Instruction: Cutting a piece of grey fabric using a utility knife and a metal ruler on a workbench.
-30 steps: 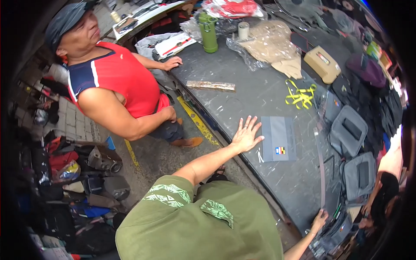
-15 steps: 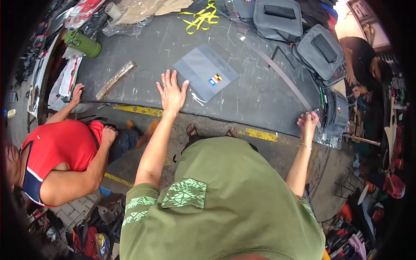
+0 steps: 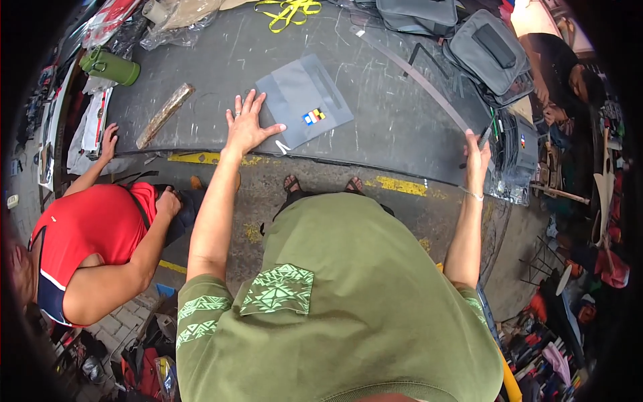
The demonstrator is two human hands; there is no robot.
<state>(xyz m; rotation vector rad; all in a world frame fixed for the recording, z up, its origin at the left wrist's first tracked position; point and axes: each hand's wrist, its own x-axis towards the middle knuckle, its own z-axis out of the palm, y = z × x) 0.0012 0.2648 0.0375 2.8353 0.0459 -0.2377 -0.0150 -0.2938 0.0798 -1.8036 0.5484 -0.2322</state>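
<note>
My left hand [image 3: 246, 127] lies with spread fingers on the dark table, at the left corner of a grey sheet [image 3: 295, 90]. Its thumb reaches onto the sheet's lower left edge. A small patch of coloured blocks [image 3: 313, 117] shows on the sheet. At the table's right side my right hand [image 3: 475, 157] is closed around a slim dark tool [image 3: 485, 136], whose exact kind I cannot make out. Just beyond those fingers ends a long flat ruler-like strip [image 3: 422, 79], which slants away toward the far middle of the table.
A green bottle [image 3: 110, 65] and a wrapped brownish bar [image 3: 165, 115] lie at the left. Yellow strap [image 3: 289, 12] is heaped at the back. Grey bags [image 3: 489, 50] are piled far right. A person in red [image 3: 94, 234] leans at my left; another person [image 3: 556, 67] is at right.
My right hand has moved up from the strip's near end and now has a slim dark tool in it. The whole view has shifted slightly; my left hand stays beside the sheet.
</note>
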